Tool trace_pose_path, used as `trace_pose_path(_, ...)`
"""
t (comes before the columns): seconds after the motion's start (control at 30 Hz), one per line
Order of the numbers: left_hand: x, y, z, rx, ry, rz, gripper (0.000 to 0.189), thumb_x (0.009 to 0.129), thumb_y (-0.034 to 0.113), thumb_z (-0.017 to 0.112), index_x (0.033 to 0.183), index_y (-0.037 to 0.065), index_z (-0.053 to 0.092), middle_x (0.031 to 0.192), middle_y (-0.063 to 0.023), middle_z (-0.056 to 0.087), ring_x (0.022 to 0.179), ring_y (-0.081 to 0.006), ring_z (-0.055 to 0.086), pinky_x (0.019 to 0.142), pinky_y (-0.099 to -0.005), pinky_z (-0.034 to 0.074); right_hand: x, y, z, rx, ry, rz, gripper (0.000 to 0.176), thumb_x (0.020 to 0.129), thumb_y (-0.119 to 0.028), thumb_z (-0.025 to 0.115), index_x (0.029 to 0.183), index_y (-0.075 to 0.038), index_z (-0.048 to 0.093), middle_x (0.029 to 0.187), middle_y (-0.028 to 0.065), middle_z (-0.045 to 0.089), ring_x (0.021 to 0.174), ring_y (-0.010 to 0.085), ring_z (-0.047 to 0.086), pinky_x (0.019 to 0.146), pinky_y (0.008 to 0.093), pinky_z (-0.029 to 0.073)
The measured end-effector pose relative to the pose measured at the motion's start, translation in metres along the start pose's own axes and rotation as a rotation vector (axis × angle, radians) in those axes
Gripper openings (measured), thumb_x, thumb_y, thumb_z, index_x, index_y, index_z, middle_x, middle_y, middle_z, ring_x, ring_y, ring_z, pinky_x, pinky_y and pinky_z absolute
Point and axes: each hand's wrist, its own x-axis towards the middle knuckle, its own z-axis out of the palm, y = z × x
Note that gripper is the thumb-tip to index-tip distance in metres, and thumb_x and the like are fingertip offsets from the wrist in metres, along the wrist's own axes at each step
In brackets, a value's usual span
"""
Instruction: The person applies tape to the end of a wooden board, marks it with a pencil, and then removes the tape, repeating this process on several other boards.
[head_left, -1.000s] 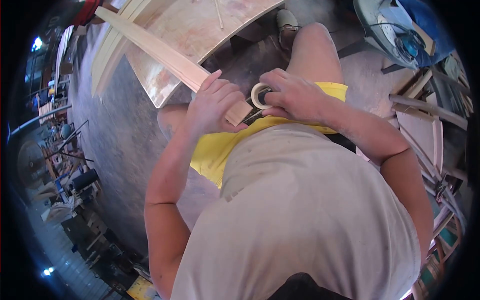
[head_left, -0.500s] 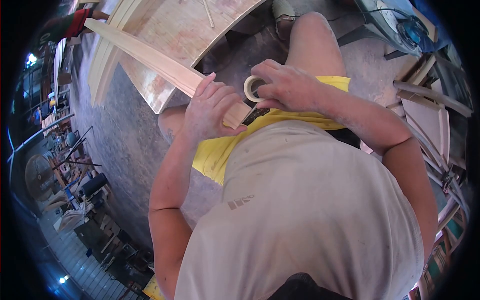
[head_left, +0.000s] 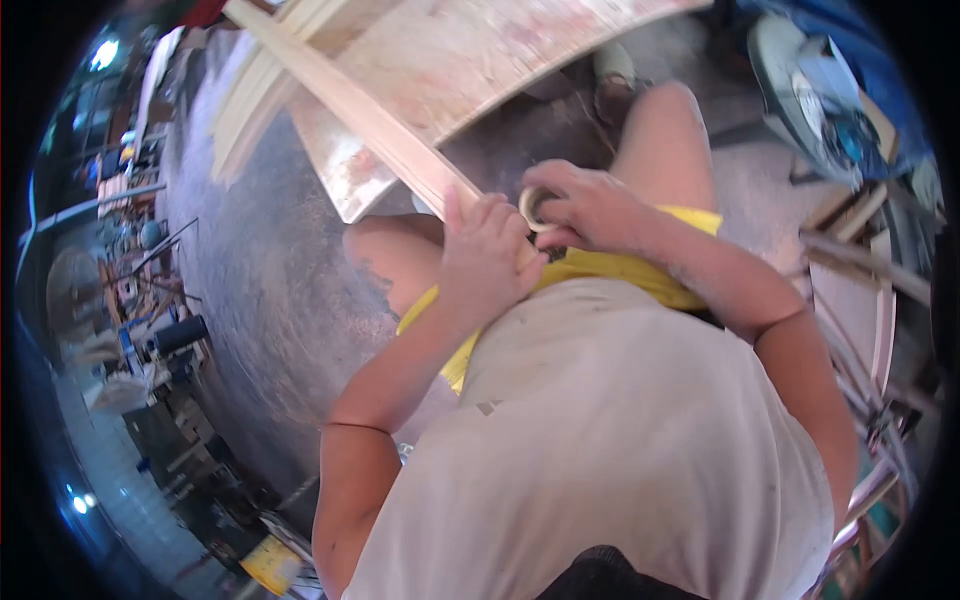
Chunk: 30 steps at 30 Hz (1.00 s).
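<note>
A long pale wooden piece [head_left: 365, 118] slants from the upper left down to my lap. My left hand [head_left: 487, 250] is wrapped round its near end. Just to the right, my right hand [head_left: 585, 208] grips a cream roll of tape [head_left: 532, 205] between thumb and fingers, close to the end of the wood. Whether a strip of tape runs from the roll to the wood is too blurred to tell. The far part of the wood lies over a board [head_left: 480, 60] and some curved wooden pieces [head_left: 245, 125].
An electric sander [head_left: 850, 135] rests on a round-topped surface [head_left: 780, 60] at the upper right. Wood scraps [head_left: 860, 215] lie at the right. Along the left side are a fan [head_left: 75, 290], tools and other clutter. My knees are on either side of my hands.
The whole view has shifted, with the board and my legs now further right. My left hand has closed further over the wood's end, covering more of it. The tape roll stays in my right hand.
</note>
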Motion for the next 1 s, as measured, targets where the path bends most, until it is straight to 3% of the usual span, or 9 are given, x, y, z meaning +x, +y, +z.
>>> trace_pose_path(0.1, 0.004, 0.006, -0.005, 0.026, 0.005, -0.097, 0.042, 0.078, 0.043, 0.072, 0.094, 0.005, 0.064, 0.105, -0.0097, 0.062, 0.116, -0.0263, 0.055, 0.114, -0.0636, 0.018, 0.014, 0.01, -0.008, 0.007, -0.049, -0.135, 0.035, 0.082, -0.039, 0.07, 0.087, -0.004, 0.067, 0.126, 0.0139, 0.053, 0.116, 0.0327, 0.055, 0.087, 0.0408, 0.053)
trace_pose_path(0.27, 0.0, 0.002, -0.01, 0.063, 0.002, -0.14, 0.042, 0.079, 0.044, 0.07, 0.091, 0.004, 0.068, 0.097, -0.0086, 0.065, 0.109, -0.0248, 0.057, 0.116, -0.0629, 0.016, 0.041, 0.012, -0.043, -0.04, -0.311, -0.339, 0.031, 0.082, -0.033, 0.069, 0.094, -0.004, 0.068, 0.13, 0.0136, 0.053, 0.127, 0.0324, 0.049, 0.1, 0.0437, 0.045)
trace_pose_path(0.4, 0.0, 0.006, -0.013, 0.052, -0.043, -0.181, 0.04, 0.081, 0.042, 0.069, 0.095, 0.005, 0.071, 0.095, -0.0067, 0.065, 0.107, -0.023, 0.058, 0.118, -0.0625, 0.013, 0.051, 0.003, -0.063, -0.093, -0.418, -0.328, 0.027, 0.083, -0.029, 0.069, 0.092, -0.004, 0.069, 0.128, 0.0127, 0.054, 0.131, 0.0324, 0.046, 0.102, 0.044, 0.043)
trace_pose_path(0.63, 0.005, -0.001, 0.003, 0.067, 0.039, -0.198, 0.026, 0.08, 0.032, 0.067, 0.076, 0.007, 0.073, 0.075, -0.004, 0.065, 0.092, -0.0215, 0.063, 0.119, -0.0587, 0.017, 0.05, 0.002, -0.04, -0.095, -0.271, -0.277, 0.023, 0.076, -0.023, 0.077, 0.083, -0.004, 0.067, 0.12, 0.0128, 0.057, 0.125, 0.0324, 0.05, 0.099, 0.0441, 0.046)
trace_pose_path(0.73, 0.004, -0.001, 0.009, 0.054, 0.1, -0.179, 0.022, 0.08, 0.028, 0.066, 0.074, 0.009, 0.073, 0.074, -0.0033, 0.066, 0.089, -0.0207, 0.064, 0.119, -0.0586, 0.019, 0.044, 0.003, -0.031, -0.053, -0.181, -0.284, 0.023, 0.076, -0.017, 0.079, 0.086, -0.004, 0.064, 0.116, 0.0129, 0.059, 0.119, 0.034, 0.055, 0.096, 0.0446, 0.048)
trace_pose_path(0.8, 0.003, -0.001, 0.012, 0.027, 0.131, -0.15, 0.02, 0.079, 0.027, 0.065, 0.074, 0.01, 0.073, 0.075, -0.0031, 0.066, 0.089, -0.0202, 0.064, 0.118, -0.0589, 0.02, 0.037, 0.005, -0.023, 0.08, -0.168, -0.171, 0.033, 0.073, -0.016, 0.078, 0.1, -0.006, 0.064, 0.116, 0.0116, 0.058, 0.113, 0.0324, 0.057, 0.089, 0.0409, 0.052)
trace_pose_path(0.83, 0.003, -0.001, 0.014, 0.038, 0.167, -0.157, 0.018, 0.079, 0.026, 0.065, 0.073, 0.011, 0.073, 0.075, -0.0025, 0.067, 0.088, -0.02, 0.064, 0.118, -0.0588, 0.021, 0.039, 0.003, -0.022, 0.032, -0.104, -0.23, 0.036, 0.074, -0.017, 0.077, 0.106, -0.007, 0.062, 0.115, 0.0108, 0.058, 0.104, 0.0316, 0.059, 0.082, 0.0385, 0.054)
trace_pose_path(1.0, 0.004, 0.002, 0.009, -0.006, 0.254, -0.162, 0.016, 0.078, 0.024, 0.066, 0.07, 0.011, 0.071, 0.07, -0.0025, 0.066, 0.082, -0.0201, 0.064, 0.117, -0.0587, 0.025, 0.042, 0.001, -0.027, -0.107, -0.146, -0.222, 0.03, 0.076, -0.018, 0.073, 0.103, -0.01, 0.064, 0.113, 0.0115, 0.057, 0.097, 0.032, 0.057, 0.079, 0.0408, 0.054)
